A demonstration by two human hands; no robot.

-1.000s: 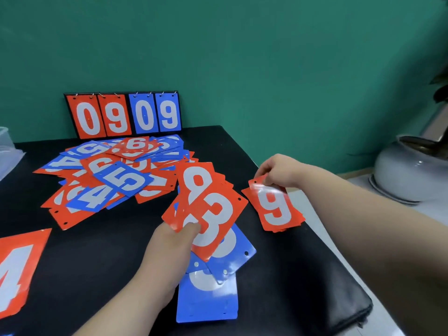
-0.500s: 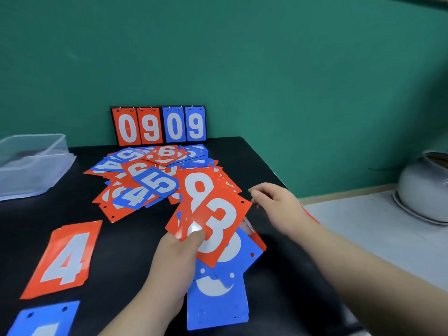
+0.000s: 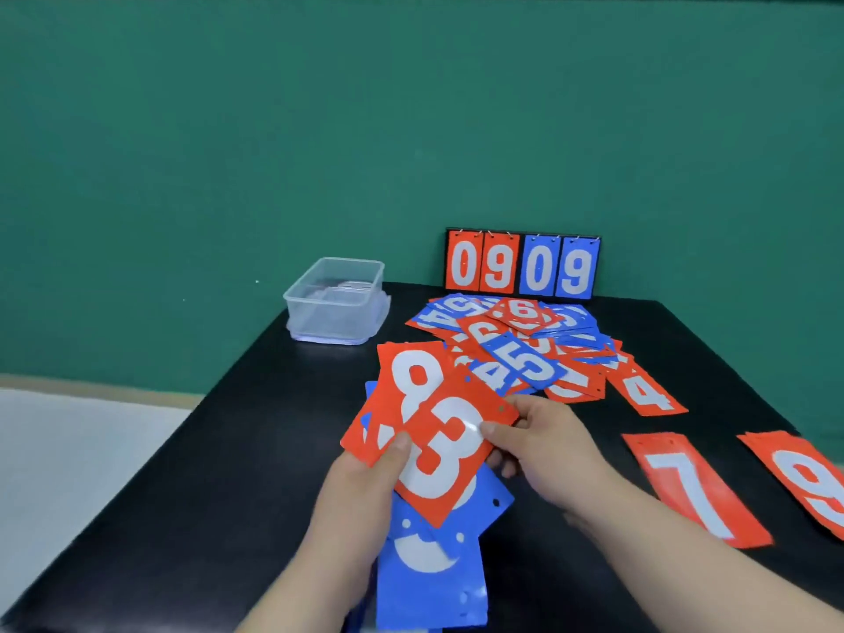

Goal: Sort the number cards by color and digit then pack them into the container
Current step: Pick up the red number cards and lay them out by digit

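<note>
My left hand [image 3: 365, 491] grips a fanned stack of cards: a red 3 card [image 3: 445, 454] on top, a red 8 card [image 3: 404, 381] behind it, and blue cards [image 3: 429, 568] beneath. My right hand [image 3: 543, 445] pinches the right edge of the red 3 card. A loose pile of red and blue number cards [image 3: 516, 349] lies further back on the black table [image 3: 219, 450]. Red 4 [image 3: 646, 390], red 7 [image 3: 694, 486] and red 9 [image 3: 808, 482] cards lie separately to the right. A clear plastic container [image 3: 338, 299] stands at the back left.
A small scoreboard [image 3: 523, 265] showing 0 9 0 9 leans against the green wall at the table's back edge. The table's left edge runs diagonally, with pale floor [image 3: 68, 450] beyond it.
My right hand let go of the red 9 card at the right and came over to pinch the red 3 card. The view swung left, bringing the container into sight.
</note>
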